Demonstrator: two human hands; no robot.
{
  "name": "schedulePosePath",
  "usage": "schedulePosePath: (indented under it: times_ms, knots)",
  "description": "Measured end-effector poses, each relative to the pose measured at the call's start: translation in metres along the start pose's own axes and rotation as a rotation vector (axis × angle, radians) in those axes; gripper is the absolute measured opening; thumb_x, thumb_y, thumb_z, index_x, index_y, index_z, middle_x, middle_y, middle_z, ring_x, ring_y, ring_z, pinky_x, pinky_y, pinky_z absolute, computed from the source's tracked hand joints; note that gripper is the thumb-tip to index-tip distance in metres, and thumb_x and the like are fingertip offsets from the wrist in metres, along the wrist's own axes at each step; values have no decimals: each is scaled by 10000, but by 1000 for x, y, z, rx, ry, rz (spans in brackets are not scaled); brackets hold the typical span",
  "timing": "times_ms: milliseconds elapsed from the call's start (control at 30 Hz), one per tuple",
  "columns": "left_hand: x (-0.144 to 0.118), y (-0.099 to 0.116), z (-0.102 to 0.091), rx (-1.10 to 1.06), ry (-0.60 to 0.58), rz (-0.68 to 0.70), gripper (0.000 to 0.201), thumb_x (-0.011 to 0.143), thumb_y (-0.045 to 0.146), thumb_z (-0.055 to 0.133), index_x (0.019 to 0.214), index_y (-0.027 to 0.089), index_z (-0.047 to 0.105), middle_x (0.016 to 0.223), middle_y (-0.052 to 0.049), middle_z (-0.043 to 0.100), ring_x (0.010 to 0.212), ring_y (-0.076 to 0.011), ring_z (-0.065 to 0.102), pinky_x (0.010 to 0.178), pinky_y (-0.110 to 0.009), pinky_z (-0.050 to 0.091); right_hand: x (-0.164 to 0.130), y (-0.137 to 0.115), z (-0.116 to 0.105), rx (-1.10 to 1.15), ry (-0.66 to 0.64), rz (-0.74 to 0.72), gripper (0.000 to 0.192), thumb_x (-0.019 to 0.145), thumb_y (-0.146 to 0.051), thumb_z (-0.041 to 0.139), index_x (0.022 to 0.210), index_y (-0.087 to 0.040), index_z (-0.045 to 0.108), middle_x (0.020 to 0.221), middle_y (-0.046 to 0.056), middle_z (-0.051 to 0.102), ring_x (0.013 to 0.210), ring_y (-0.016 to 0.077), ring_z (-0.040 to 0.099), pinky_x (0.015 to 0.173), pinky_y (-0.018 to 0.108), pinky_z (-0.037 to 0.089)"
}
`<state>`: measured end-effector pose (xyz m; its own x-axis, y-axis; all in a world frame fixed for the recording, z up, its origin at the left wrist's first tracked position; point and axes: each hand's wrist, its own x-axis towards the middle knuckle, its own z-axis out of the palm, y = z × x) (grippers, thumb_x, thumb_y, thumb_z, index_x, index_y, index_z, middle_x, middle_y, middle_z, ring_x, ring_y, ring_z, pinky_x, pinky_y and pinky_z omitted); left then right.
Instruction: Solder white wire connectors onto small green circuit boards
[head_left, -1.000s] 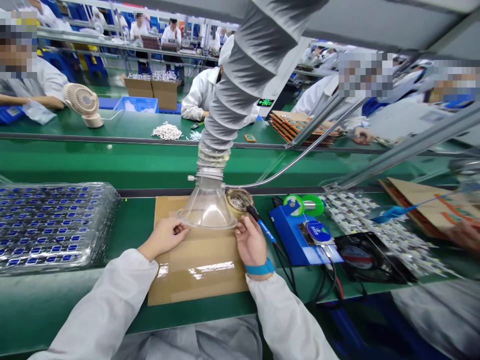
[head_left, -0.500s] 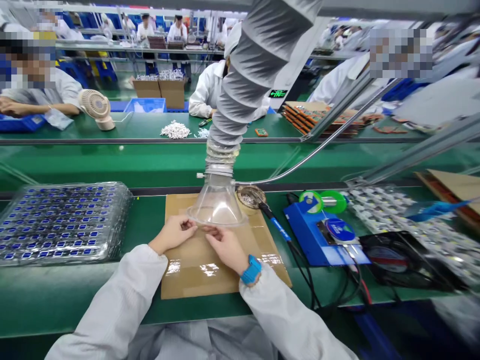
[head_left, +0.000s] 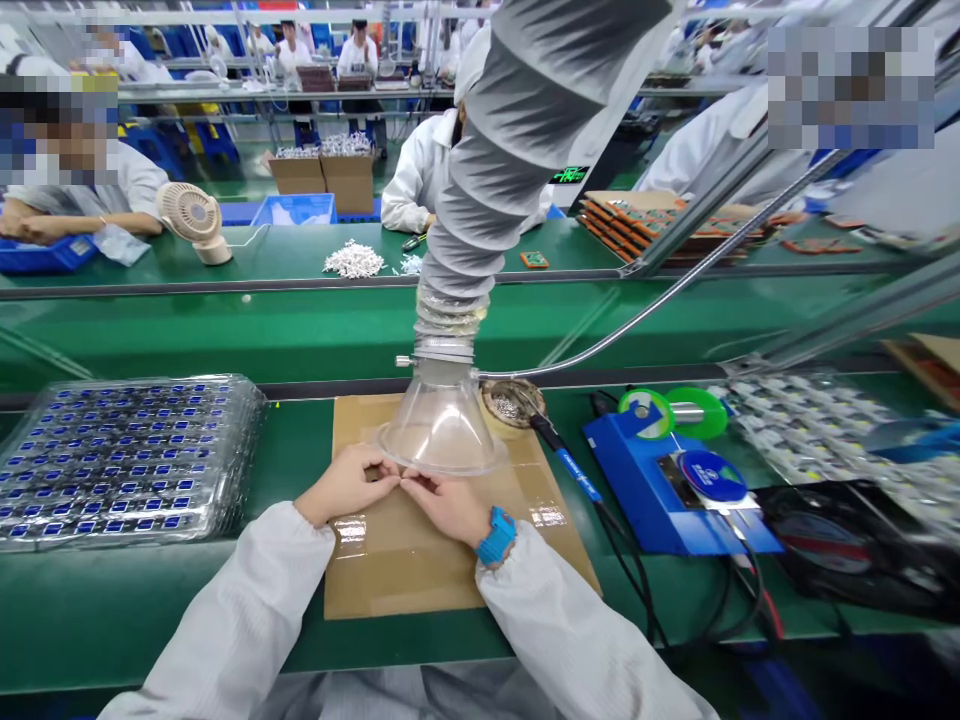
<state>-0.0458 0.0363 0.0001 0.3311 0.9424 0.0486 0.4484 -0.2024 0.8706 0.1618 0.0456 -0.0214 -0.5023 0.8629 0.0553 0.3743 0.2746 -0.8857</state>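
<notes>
I can't make out any readable text from here. The green lit sign (head_left: pixel 571 175) behind the duct is too blurred, and the round label (head_left: pixel 711 475) on the blue soldering station (head_left: pixel 660 490) too small.

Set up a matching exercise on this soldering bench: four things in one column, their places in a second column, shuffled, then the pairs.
Things:
1. clear plastic funnel hood
2. stack of clear trays with blue parts
3. blue soldering station box
4. small beige desk fan

Places:
A. far bench, beyond the conveyor
B. left end of the near bench
C. right of the brown cardboard mat
D. over the mat, just above both hands

Pairs: 1-D, 2-B, 3-C, 4-A
</notes>
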Motion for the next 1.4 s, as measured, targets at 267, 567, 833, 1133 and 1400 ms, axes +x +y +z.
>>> schedulePosePath:
  times_ms: [267, 567, 833, 1133, 1400]
  knots:
    - [1, -1, 1, 6, -10, 53, 204, 889, 270, 669, 718, 171, 718, 720, -17, 719, 707, -146, 614, 707, -251, 469, 4, -6, -7, 88, 62, -33, 315, 955, -434, 535, 1064, -262, 775, 1127, 49, 790, 1118, 262, 704, 1071, 440, 509]
    - [0, 0, -1, -39, 16, 19, 150, 869, 244, 688, 759, 174, 763, 722, -16, 743, 698, -145, 646, 692, -249, 468, 3, -9, -6, 50, 18, 46, 323, 937, -465, 518, 870, -231, 729, 873, 31, 754, 872, 214, 676, 855, 355, 541]
    - [1, 3, -3, 8, -51, 15, 184, 873, 253, 675, 742, 179, 781, 714, -24, 754, 683, -152, 649, 677, -251, 483, 2, -6, -6, 25, -66, 51, 269, 918, -392, 525, 775, -215, 668, 675, -25, 612, 634, 129, 521, 657, 266, 437]
    - [1, 9, -5, 25, -79, -3, 200, 865, 275, 666, 736, 186, 789, 697, -20, 747, 654, -151, 625, 661, -256, 482, 0, -9, -6, 18, -28, 21, 272, 919, -377, 532, 761, -225, 692, 630, -31, 610, 593, 131, 517, 609, 259, 447]
    - [0, -2, -4, -37, 2, -78, 191, 861, 284, 683, 758, 152, 775, 746, -47, 755, 700, -159, 654, 655, -251, 485, -16, 18, -51, -143, 306, 32, 284, 940, -417, 562, 903, -214, 758, 880, 78, 766, 854, 251, 684, 828, 391, 550]
